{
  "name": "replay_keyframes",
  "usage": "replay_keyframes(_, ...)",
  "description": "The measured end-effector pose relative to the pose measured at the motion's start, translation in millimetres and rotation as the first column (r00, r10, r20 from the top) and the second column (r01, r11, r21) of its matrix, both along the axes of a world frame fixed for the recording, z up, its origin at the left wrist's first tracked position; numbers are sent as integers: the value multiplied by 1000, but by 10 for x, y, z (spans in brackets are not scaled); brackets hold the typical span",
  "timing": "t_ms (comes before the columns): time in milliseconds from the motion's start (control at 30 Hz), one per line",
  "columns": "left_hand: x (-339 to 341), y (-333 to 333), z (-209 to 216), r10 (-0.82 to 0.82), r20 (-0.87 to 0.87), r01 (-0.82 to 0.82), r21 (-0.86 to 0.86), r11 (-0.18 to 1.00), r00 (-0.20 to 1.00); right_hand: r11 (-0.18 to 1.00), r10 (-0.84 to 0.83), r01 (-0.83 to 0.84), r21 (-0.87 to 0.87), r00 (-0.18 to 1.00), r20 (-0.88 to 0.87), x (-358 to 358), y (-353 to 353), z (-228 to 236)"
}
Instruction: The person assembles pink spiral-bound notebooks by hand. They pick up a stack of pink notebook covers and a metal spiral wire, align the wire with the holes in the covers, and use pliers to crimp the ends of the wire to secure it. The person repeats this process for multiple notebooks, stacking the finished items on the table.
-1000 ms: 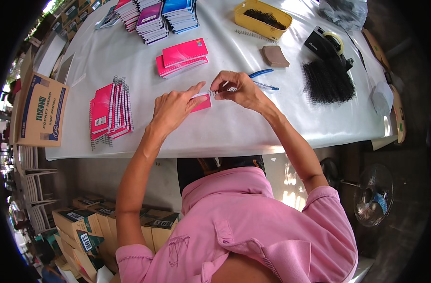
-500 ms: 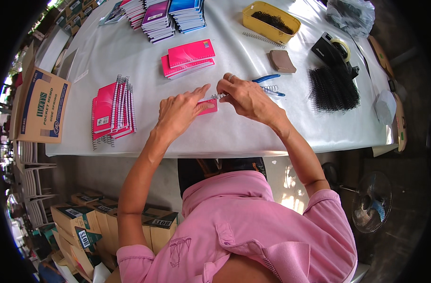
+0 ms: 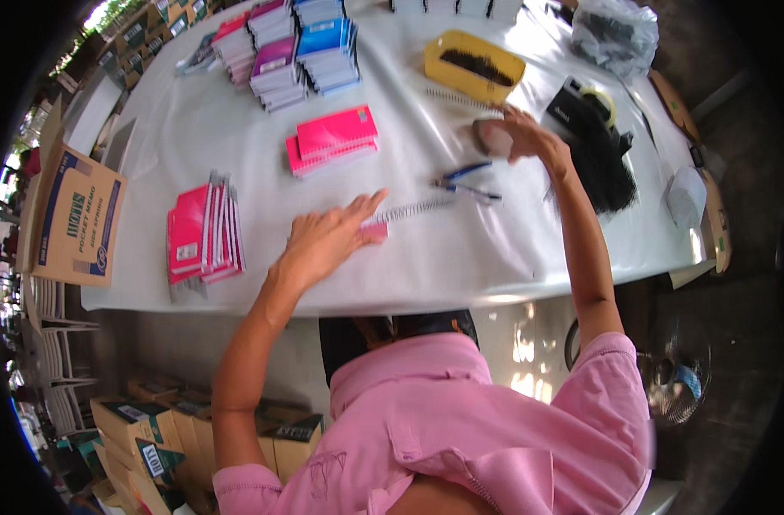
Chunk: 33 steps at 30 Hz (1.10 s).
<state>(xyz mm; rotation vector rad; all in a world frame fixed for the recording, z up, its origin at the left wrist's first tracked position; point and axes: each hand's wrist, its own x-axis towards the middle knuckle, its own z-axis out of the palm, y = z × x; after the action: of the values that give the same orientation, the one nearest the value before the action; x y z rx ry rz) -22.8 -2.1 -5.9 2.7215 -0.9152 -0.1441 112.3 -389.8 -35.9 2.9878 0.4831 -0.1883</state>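
Observation:
My left hand (image 3: 327,236) lies over a small pink notebook (image 3: 375,232), its fingers stretched out and apart, covering most of the cover. A thin wire spiral (image 3: 413,210) sticks out to the right from the notebook's edge. Reaching out to the right, my right hand (image 3: 533,137) is slightly blurred. Its fingers look spread, with nothing visible in them, near a brown block (image 3: 492,137) and the end of a loose spiral (image 3: 460,99). Blue-handled pliers (image 3: 467,178) rest between my hands.
Pink notebooks (image 3: 336,137) lie ahead; spiral-bound ones (image 3: 205,232) lie left. Taller notebook stacks (image 3: 276,69) stand behind. At right are a yellow tub (image 3: 439,51) of dark spirals, a black tape dispenser (image 3: 576,103), black spirals (image 3: 611,180) and a plastic bag (image 3: 615,34).
My right hand has let go of the wire spiral and moved right and away toward the block. My left hand has stayed on the pink notebook. The view has shifted slightly.

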Motion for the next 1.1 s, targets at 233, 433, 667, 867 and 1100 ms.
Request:
replay_keyframes(233, 65, 154, 124, -53, -224, 93, 170, 981, 973, 787, 126, 35, 617, 968, -216, 4, 28, 423)
replay_keyframes(433, 89, 107, 25, 91, 89, -98, 79, 992, 992, 653, 562, -6, 757, 675, -479, -475, 1326, 305)
replay_keyframes(667, 118, 187, -164, 103, 98, -110, 64, 992, 990, 582, 627, -98, 807, 686, -369, -433, 1488, 244)
replay_keyframes(867, 196, 197, -156, 136, 116, -140, 29, 990, 984, 514, 596, 64, 855, 691, -410, -334, 1456, 214)
replay_keyframes(1100, 217, 224, -186, 158, 164, -157, -18, 987, 974, 346, 653, 171, 923, 662, -367, -362, 1482, 125)
